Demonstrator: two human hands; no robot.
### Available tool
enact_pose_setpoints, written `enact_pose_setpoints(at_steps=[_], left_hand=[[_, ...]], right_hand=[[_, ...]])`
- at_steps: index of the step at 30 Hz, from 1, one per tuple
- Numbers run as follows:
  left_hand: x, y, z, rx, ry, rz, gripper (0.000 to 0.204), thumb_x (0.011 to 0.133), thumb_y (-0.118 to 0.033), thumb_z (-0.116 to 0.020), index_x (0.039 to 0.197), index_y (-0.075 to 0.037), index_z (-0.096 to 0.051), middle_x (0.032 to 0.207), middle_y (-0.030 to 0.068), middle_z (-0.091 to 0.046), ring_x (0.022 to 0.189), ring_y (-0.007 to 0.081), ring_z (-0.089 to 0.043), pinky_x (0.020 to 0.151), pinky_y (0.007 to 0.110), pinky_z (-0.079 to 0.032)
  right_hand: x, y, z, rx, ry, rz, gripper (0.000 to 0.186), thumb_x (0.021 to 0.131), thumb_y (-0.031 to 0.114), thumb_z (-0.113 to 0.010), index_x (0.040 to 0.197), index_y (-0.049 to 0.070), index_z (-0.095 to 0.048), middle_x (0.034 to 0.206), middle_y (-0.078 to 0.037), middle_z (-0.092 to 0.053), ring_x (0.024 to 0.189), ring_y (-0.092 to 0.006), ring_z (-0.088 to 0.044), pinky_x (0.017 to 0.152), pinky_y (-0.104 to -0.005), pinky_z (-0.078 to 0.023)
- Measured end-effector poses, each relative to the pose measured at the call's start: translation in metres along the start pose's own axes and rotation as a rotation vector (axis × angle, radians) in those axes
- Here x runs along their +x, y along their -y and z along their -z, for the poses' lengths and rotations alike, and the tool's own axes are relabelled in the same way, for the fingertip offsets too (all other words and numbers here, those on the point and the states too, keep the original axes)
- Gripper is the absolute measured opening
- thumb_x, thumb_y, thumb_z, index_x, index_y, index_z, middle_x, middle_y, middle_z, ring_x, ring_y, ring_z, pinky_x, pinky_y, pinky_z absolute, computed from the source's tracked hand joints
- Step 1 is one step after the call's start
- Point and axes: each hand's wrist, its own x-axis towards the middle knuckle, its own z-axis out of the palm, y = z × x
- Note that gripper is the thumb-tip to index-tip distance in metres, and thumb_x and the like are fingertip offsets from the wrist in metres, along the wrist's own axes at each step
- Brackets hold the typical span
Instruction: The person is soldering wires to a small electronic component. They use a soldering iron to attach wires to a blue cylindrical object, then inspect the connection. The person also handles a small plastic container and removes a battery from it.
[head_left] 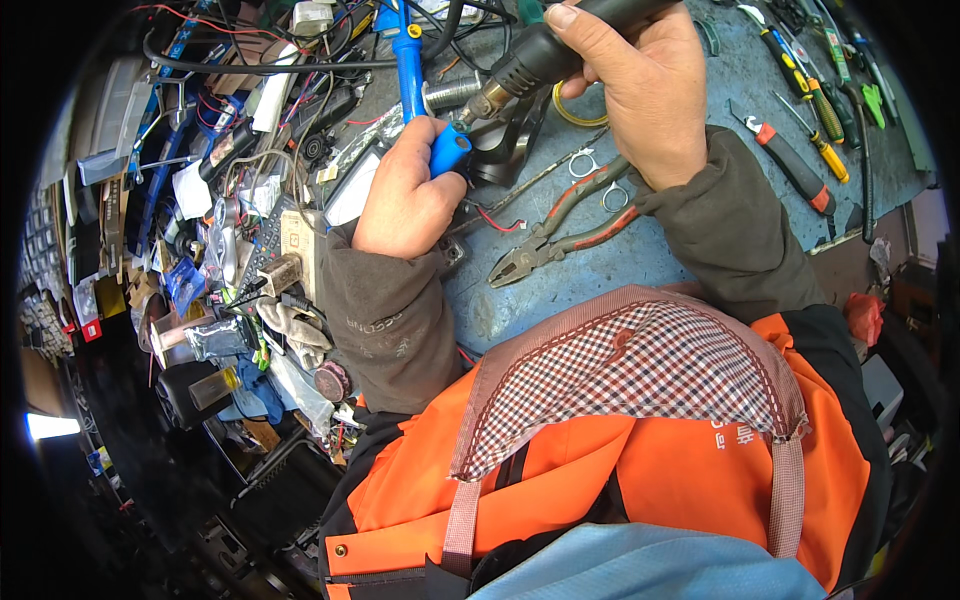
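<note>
My left hand [408, 190] is closed around a blue plastic tube [410, 78], whose thicker, open lower end [451, 150] pokes out past my fingers. From the upper right my right hand [655, 95] grips a black handheld power tool [530, 62] with vent slots near its front. The tool's metal tip [482, 103] points down at the blue end beside my left thumb; whether they touch I cannot tell. Below my right wrist, large pliers [530, 258] with red-and-grey handles lie on the blue-grey bench top [590, 285].
A yellow ring-shaped roll [578, 112] and dark curved parts lie behind my hands. Screwdrivers [825, 120] and a red-and-black handled cutter [785, 160] lie at the right. Cables [270, 68], scraps and small parts crowd the left side. A checked apron [640, 360] covers my front.
</note>
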Motion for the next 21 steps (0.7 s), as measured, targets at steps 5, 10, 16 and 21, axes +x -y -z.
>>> enact_pose_setpoints(at_steps=[5,10,16,21], left_hand=[[0.000,-0.001,0.000,0.006,-0.003,0.002,0.030,0.082,-0.002,-0.059,0.113,-0.006,-0.060,0.087,-0.0006,-0.051,0.077,0.0123,-0.047,0.068,0.030,-0.040],[0.000,0.002,0.000,0.017,-0.007,-0.010,0.032,0.082,-0.002,-0.060,0.113,-0.006,-0.060,0.087,-0.0004,-0.051,0.078,0.0126,-0.048,0.069,0.030,-0.041],[0.001,0.003,-0.001,0.006,-0.006,-0.002,0.034,0.082,-0.002,-0.060,0.116,-0.005,-0.060,0.089,0.0003,-0.052,0.079,0.0127,-0.048,0.070,0.030,-0.041],[0.000,0.006,-0.002,-0.089,-0.018,0.017,0.051,0.081,0.004,-0.058,0.131,-0.002,-0.053,0.097,0.0026,-0.056,0.083,0.0127,-0.049,0.073,0.028,-0.042]], right_hand=[[-0.003,0.010,-0.003,-0.001,0.015,-0.013,0.026,0.098,0.002,-0.075,0.115,0.003,-0.054,0.095,-0.009,-0.070,0.069,-0.0151,-0.070,0.053,-0.0249,-0.055],[-0.002,0.008,-0.002,-0.018,0.013,-0.054,0.026,0.099,0.002,-0.075,0.114,0.003,-0.054,0.095,-0.009,-0.070,0.069,-0.0151,-0.070,0.053,-0.0251,-0.055],[-0.001,0.003,0.001,-0.008,0.020,-0.014,0.025,0.098,0.003,-0.075,0.112,0.003,-0.055,0.093,-0.009,-0.069,0.067,-0.0144,-0.068,0.052,-0.0250,-0.054],[-0.004,0.019,-0.001,-0.058,0.036,-0.067,0.023,0.097,0.003,-0.075,0.110,0.002,-0.057,0.087,-0.008,-0.068,0.061,-0.0138,-0.066,0.051,-0.0249,-0.053]])
